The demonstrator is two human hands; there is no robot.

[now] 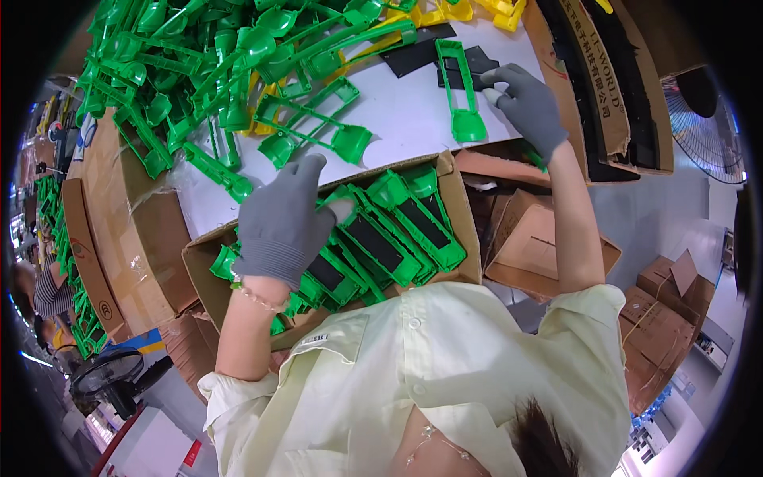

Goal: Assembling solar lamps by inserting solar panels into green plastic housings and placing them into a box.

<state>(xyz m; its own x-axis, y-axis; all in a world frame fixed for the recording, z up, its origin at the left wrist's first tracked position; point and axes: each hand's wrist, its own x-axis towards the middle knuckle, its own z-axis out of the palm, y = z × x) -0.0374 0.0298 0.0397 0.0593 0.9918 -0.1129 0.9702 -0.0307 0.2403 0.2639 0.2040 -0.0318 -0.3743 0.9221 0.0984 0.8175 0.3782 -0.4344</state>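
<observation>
My left hand [280, 219], in a grey glove with bare fingertips, hovers over a cardboard box [469, 208] at my front. Its thumb and fingers are apart with nothing between them. Inside the box stand several green plastic frames [413, 219] with scoop-like ends and black inserts. My right hand [526, 110], gloved alike, is at the table's right side, thumb and index finger apart. Its fingertips are beside some black flat pieces [482, 60]; whether they touch is unclear. Just left of it, one green frame [467, 124] lies lengthwise, partly over a black piece.
A big heap of green plastic parts [238, 60] covers the far left of the white table [413, 119], with yellow parts [501, 12] at the back. A carton of black pieces [604, 87] stands at the right. Another carton [131, 215] is at the left, near a fan [111, 378].
</observation>
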